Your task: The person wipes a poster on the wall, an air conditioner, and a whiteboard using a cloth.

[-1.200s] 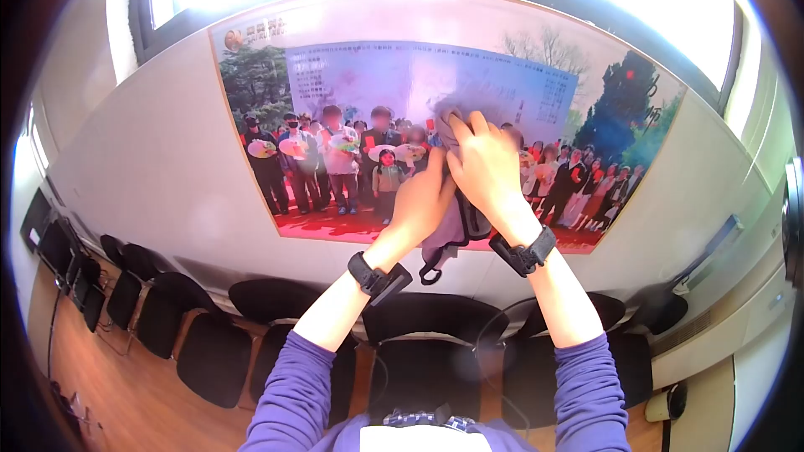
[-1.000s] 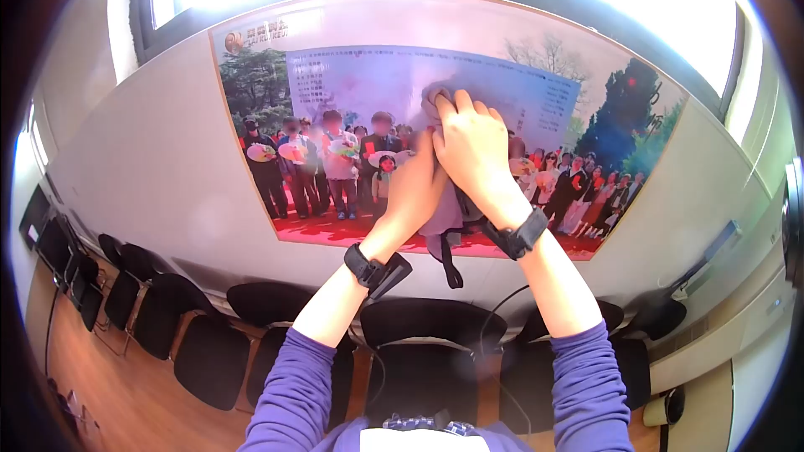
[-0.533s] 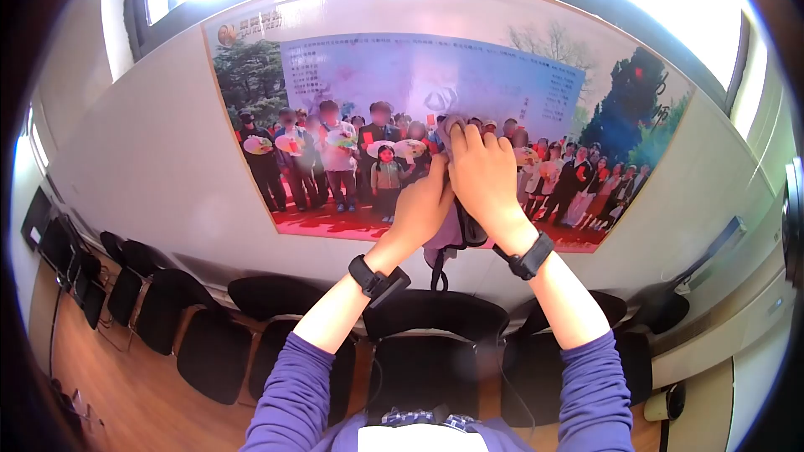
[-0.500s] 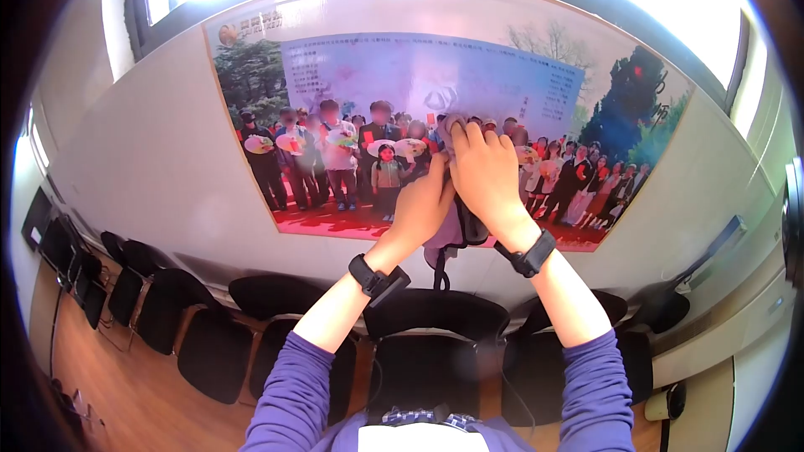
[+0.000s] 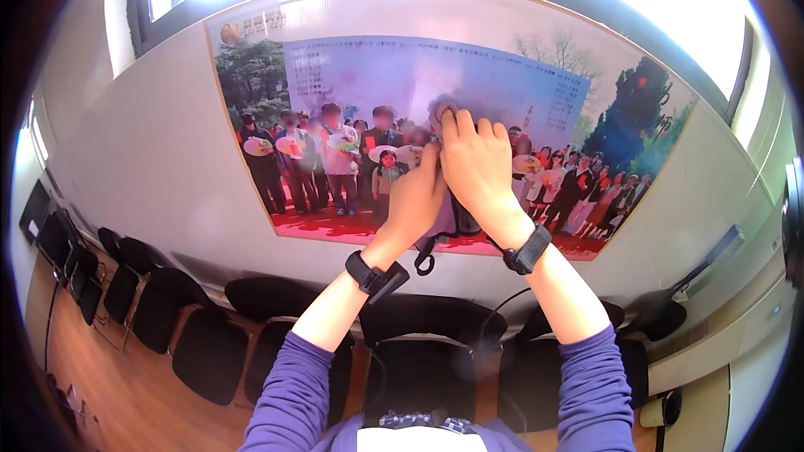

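Both hands are raised together in front of a large group-photo poster [image 5: 469,75] on the wall. A purple-grey fabric item [image 5: 457,222] with black trim and a dangling black strap loop [image 5: 425,261] hangs between and below them; its exact kind is unclear. My right hand [image 5: 477,159] is closed over its upper part, fingertips beside a rounded grey-purple edge [image 5: 445,107] against the poster. My left hand [image 5: 416,194] pinches the fabric just left of and below the right hand. Much of the item is hidden behind both hands.
Black chairs [image 5: 435,314] stand in a row along the wall below the poster, with more chairs [image 5: 209,356] to the left. Windows [image 5: 636,0] are above. A wooden floor [image 5: 126,368] shows at lower left, and a bin [image 5: 662,408] sits at lower right.
The top of the fabric item now shows a rounded edge where a clear, shiny shape was visible on the poster. The hanging strap loop has swung up and left.
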### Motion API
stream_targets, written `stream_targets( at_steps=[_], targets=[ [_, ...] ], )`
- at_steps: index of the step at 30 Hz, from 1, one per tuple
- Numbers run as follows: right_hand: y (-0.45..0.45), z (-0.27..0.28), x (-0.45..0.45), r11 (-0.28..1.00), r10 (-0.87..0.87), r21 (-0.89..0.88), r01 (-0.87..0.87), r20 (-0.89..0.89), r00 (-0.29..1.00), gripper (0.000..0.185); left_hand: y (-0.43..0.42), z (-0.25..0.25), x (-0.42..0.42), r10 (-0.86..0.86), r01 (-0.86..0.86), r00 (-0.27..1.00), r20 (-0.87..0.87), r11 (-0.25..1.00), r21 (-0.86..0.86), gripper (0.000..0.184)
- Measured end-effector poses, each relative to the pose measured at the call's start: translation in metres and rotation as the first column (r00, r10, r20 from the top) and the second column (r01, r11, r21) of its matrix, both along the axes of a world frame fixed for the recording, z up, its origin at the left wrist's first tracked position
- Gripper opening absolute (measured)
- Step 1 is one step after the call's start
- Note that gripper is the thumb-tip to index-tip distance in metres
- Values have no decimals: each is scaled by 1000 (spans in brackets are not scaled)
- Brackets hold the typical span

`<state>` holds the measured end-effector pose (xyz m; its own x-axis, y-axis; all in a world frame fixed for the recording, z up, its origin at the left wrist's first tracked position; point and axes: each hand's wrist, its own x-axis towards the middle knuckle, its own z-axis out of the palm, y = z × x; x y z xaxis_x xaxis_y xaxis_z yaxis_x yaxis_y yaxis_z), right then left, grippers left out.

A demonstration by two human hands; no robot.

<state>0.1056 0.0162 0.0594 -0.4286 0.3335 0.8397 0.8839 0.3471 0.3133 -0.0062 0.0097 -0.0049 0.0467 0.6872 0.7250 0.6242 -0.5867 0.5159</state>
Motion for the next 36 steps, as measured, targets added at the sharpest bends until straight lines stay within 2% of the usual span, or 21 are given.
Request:
stream_targets(
  at_steps=[4, 7, 10, 13, 16, 21, 25, 27, 31, 36],
  targets=[
    [1, -17, 9, 1000, -7, 12, 7, -4, 1000, 39, -5, -10, 4, -2, -1, 999, -41, 997, -80, 31],
    [-3, -25, 12, 997, -35, -69, 35, -9, 999, 41, -2, -19, 7, -22, 17, 998, -56, 995, -99, 33],
    [-4, -21, 16, 998, 46, -53, -47, -20, 999, 38, -6, -20, 7, -48, 45, 998, -41, 996, -71, 33],
    [-9, -3, 18, 990, 139, -34, -141, -52, 989, 37, -14, -7, 6, 1, -3, 999, -37, 999, -54, 33],
    [-9, 17, 4, 992, 118, -38, -120, -53, 992, 40, -6, 2, -1, -29, 23, 997, 70, 997, 77, 33],
    [5, 19, -1, 997, 70, -14, -71, -28, 997, 44, 0, 14, -5, 6, -6, 999, 33, 1000, -6, 33],
    [1, -3, 9, 998, 63, -5, -63, 13, 998, 38, -2, -9, -1, -23, 23, 1000, -10, 1000, -16, 34],
    [1, -21, 14, 999, 51, 1, -51, 21, 998, 38, -4, -22, 3, -22, 19, 999, -36, 997, -72, 35],
    [-3, -30, 23, 989, 51, -139, -48, 17, 999, 45, -9, -28, 4, -51, 40, 996, -75, 990, -137, 35],
    [-10, 4, 19, 992, 122, -32, -122, 7, 993, 39, -16, -5, 2, -38, 38, 998, 43, 999, 18, 34]
  ],
)
